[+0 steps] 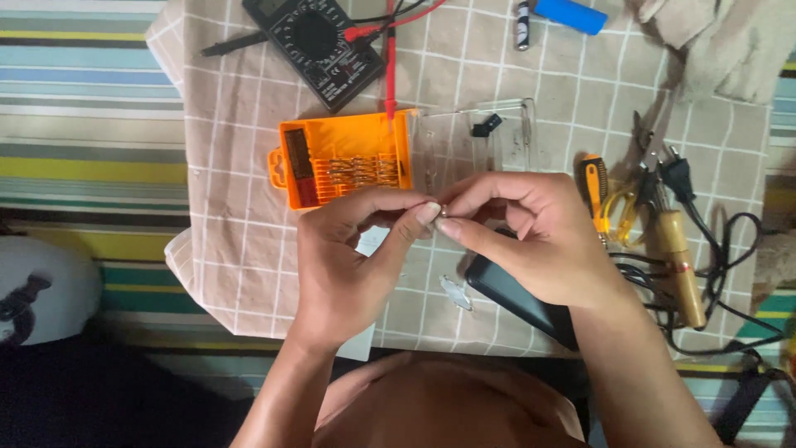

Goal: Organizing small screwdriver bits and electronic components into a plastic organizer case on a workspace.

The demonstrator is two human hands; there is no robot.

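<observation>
**A tiny metal piece pinched between both hands over a checked cloth**

A beige cloth with a white grid (249, 207) is spread over a striped mat of blue, green and yellow bands (83, 108), and the tools are laid out on it. Above the cloth, a small silvery metal piece (443, 211) is pinched from both sides: the fingers of the left hand (348, 249) and of the right hand (531, 241) are closed together on it, thumb and forefinger tips meeting. What kind of piece it is cannot be told.

For such a small part, a grip at the fingertips only seems best, held low over the cloth so that a slip is caught.

Just behind the hands an orange plastic bit case (344, 166) lies open, rows of metal bits shown, its clear lid (473, 145) folded out to the right. A black multimeter with red lead (319, 46) lies further back, a blue cylinder (570, 15) near the top edge. A wooden-handled soldering iron (681, 265) with black cord lies at the right, a dark flat device (514, 294) under the right hand.
</observation>
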